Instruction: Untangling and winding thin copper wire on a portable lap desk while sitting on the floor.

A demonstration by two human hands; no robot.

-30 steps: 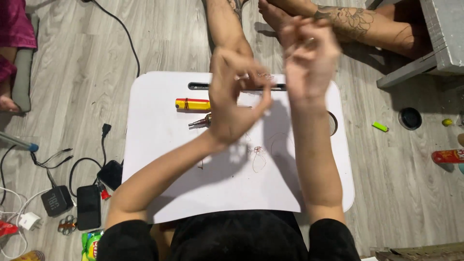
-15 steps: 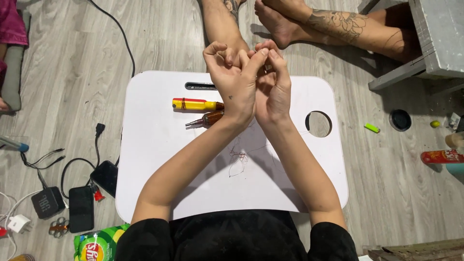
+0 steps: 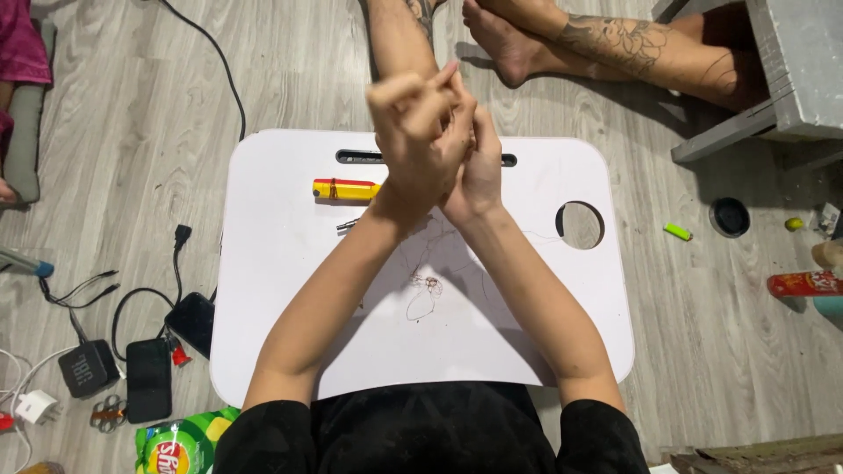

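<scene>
Two hands (image 3: 443, 145) above white tray (image 3: 263, 290)

hands up over the lap table (image 3: 263, 263), clutter out on the floor

the left hand (image 3: 413, 132) and right hand (image 3: 474, 167) press together above the table's far side; a marker (image 3: 345, 190) lies left of them, a wire tangle (image 3: 426, 290) nearer the person on the table, a phone (image 3: 147, 380) and speaker (image 3: 85, 369) on the floor to the left, a lighter (image 3: 677, 232) to the right.
</scene>
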